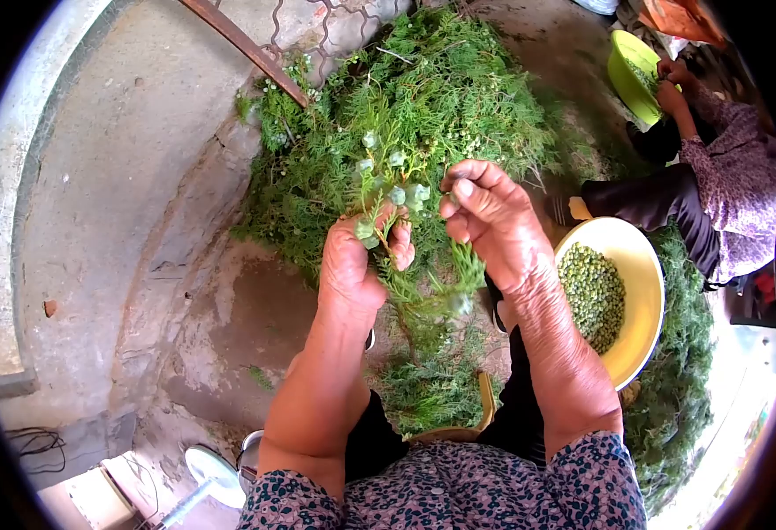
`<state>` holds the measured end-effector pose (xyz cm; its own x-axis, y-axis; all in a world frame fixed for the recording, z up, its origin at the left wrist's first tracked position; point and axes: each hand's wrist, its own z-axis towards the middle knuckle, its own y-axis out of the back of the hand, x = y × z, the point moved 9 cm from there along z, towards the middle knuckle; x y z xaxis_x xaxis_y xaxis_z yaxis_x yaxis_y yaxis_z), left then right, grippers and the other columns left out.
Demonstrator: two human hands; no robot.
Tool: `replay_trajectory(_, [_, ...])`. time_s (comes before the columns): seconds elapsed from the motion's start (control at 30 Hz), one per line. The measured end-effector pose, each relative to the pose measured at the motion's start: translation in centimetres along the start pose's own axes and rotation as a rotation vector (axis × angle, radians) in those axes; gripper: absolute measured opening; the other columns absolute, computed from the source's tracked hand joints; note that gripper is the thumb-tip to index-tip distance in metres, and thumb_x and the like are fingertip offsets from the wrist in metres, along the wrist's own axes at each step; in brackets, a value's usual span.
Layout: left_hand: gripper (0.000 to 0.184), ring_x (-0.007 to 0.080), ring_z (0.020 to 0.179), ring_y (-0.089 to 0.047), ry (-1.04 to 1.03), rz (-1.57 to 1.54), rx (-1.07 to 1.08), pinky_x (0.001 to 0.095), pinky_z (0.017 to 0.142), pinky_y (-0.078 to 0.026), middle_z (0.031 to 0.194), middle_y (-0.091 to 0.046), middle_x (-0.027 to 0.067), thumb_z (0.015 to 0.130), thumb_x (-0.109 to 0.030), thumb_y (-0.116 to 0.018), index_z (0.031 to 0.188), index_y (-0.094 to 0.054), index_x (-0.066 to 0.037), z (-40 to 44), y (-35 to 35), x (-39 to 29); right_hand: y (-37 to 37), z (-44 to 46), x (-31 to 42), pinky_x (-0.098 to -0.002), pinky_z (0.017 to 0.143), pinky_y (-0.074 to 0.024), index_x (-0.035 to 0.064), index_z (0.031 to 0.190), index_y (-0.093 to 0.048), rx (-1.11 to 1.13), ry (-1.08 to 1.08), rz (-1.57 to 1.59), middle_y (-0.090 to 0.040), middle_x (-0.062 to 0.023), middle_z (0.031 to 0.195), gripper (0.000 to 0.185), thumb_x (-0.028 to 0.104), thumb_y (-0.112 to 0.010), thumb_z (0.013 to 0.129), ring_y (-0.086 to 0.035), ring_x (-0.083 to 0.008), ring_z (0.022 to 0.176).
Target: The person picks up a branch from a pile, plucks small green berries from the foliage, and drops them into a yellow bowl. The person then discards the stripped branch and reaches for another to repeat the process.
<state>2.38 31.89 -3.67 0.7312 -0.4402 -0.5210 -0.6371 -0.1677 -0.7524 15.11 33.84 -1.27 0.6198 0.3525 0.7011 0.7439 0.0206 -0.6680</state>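
Observation:
My left hand (pixel 357 261) is closed around a leafy conifer sprig (pixel 423 300) bearing several pale green cones (pixel 397 194). The sprig stands up past my fingers and its lower foliage hangs beneath them. Just to the right of those cones is my right hand (pixel 503 221), with thumb and fingers drawn together in a pinch; what lies between the fingertips, if anything, is hidden. Beside my right forearm sits a yellow basin (pixel 646 300), partly filled with small green cones (pixel 589 296).
A large heap of cut conifer branches (pixel 441 88) lies ahead, with more greenery (pixel 671 415) at right. Another person (pixel 741 185) sits at upper right, their hands at a lime-green basin (pixel 622 79). A rusty bar (pixel 247 49) juts in at upper left. Concrete (pixel 132 159) covers the left side.

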Motion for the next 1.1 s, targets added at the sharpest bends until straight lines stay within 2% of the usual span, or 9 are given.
replay_trajectory(0.1, [0.019, 0.0159, 0.044, -0.048, 0.018, 0.011, -0.024, 0.0276, 0.044, -0.037, 0.061, -0.056, 0.0077, 0.081, -0.017, -0.058, 0.082, -0.057, 0.001, 0.0, 0.1, 0.6, -1.6, -0.5, 0.2, -0.0191, 0.057, -0.0412, 0.007, 0.097, -0.056, 0.04, 0.066, -0.226, -0.058, 0.0005, 0.085, 0.029, 0.018, -0.07, 0.075, -0.055, -0.0065, 0.069])
replay_trajectory(0.2, [0.016, 0.0154, 0.045, -0.05, 0.032, 0.0, 0.002, 0.0269, 0.041, -0.038, 0.063, -0.057, 0.0075, 0.079, -0.013, -0.059, 0.084, -0.058, 0.001, 0.0, -0.2, 1.1, -2.3, -0.9, 0.6, -0.0213, 0.052, -0.0459, 0.0029, 0.095, -0.053, 0.003, 0.21, -0.25, -0.058, -0.0033, 0.076, 0.025, 0.003, -0.068, 0.075, -0.056, -0.0091, 0.062])
replay_trajectory(0.3, [0.015, 0.0142, 0.045, -0.05, -0.012, -0.01, -0.072, 0.0255, 0.041, -0.038, 0.062, -0.057, 0.0065, 0.078, -0.013, -0.06, 0.083, -0.059, 0.001, 0.0, -0.3, 0.9, -3.8, -1.4, 0.6, -0.0238, 0.051, -0.0496, 0.0015, 0.096, -0.051, 0.094, 0.219, -0.113, -0.058, -0.0062, 0.076, 0.025, -0.001, -0.065, 0.076, -0.058, -0.0115, 0.06])
replay_trajectory(0.47, [0.013, 0.0129, 0.044, -0.05, -0.025, 0.048, -0.028, 0.0246, 0.039, -0.037, 0.06, -0.056, 0.0058, 0.077, -0.013, -0.062, 0.079, -0.059, 0.0, 0.0, -0.4, 0.7, -3.4, -1.4, 0.9, -0.0243, 0.053, -0.0513, 0.0005, 0.096, -0.051, 0.049, 0.232, -0.224, -0.059, -0.0068, 0.074, 0.024, -0.003, -0.064, 0.076, -0.059, -0.0123, 0.061])
replay_trajectory(0.53, [0.013, 0.0119, 0.043, -0.049, -0.019, 0.066, 0.005, 0.0241, 0.039, -0.035, 0.059, -0.056, 0.0053, 0.076, -0.014, -0.063, 0.076, -0.058, -0.002, -0.2, -0.9, 0.6, -3.1, -1.1, 0.9, -0.0186, 0.049, -0.0406, 0.0042, 0.097, -0.057, 0.066, 0.277, -0.234, -0.059, -0.0002, 0.078, 0.026, 0.006, -0.07, 0.074, -0.05, -0.0051, 0.062])
replay_trajectory(0.67, [0.016, 0.0091, 0.041, -0.046, -0.029, 0.096, 0.142, 0.022, 0.039, -0.033, 0.059, -0.055, 0.0036, 0.079, -0.017, -0.062, 0.08, -0.055, -0.002, -0.1, -1.7, 0.7, -2.4, -0.8, 0.6, -0.0184, 0.049, -0.0397, 0.0042, 0.096, -0.058, 0.044, 0.228, -0.303, -0.059, -0.0002, 0.079, 0.022, 0.008, -0.067, 0.077, -0.05, -0.0054, 0.062])
replay_trajectory(0.77, [0.015, 0.0088, 0.041, -0.045, 0.011, 0.009, 0.241, 0.0217, 0.039, -0.033, 0.06, -0.054, 0.0036, 0.081, -0.016, -0.06, 0.083, -0.055, -0.001, 0.1, -1.7, 1.1, -2.1, -0.5, -0.2, -0.0199, 0.049, -0.0392, 0.0051, 0.096, -0.058, 0.072, 0.133, -0.148, -0.058, -0.0006, 0.077, 0.017, 0.01, -0.064, 0.08, -0.052, -0.0076, 0.061])
replay_trajectory(0.83, [0.014, 0.0094, 0.04, -0.045, 0.022, -0.045, 0.27, 0.022, 0.039, -0.033, 0.061, -0.054, 0.0041, 0.084, -0.014, -0.056, 0.082, -0.055, 0.0, 0.3, -1.6, 1.2, -1.7, -0.3, -1.7, -0.0221, 0.05, -0.0397, 0.006, 0.096, -0.057, 0.104, -0.01, 0.165, -0.057, -0.001, 0.075, 0.015, 0.01, -0.061, 0.082, -0.053, -0.0101, 0.062])
replay_trajectory(1.1, [0.02, 0.0106, 0.039, -0.043, 0.123, -0.189, 0.614, 0.0228, 0.039, -0.033, 0.065, -0.055, 0.0059, 0.087, -0.017, -0.051, 0.08, -0.054, 0.002, -0.1, -3.9, 1.6, -1.6, -0.7, -1.5, -0.027, 0.054, -0.044, 0.0042, 0.092, -0.056, 0.047, -0.068, 0.324, -0.059, -0.0073, 0.075, 0.009, 0.008, -0.058, 0.084, -0.054, -0.0158, 0.059])
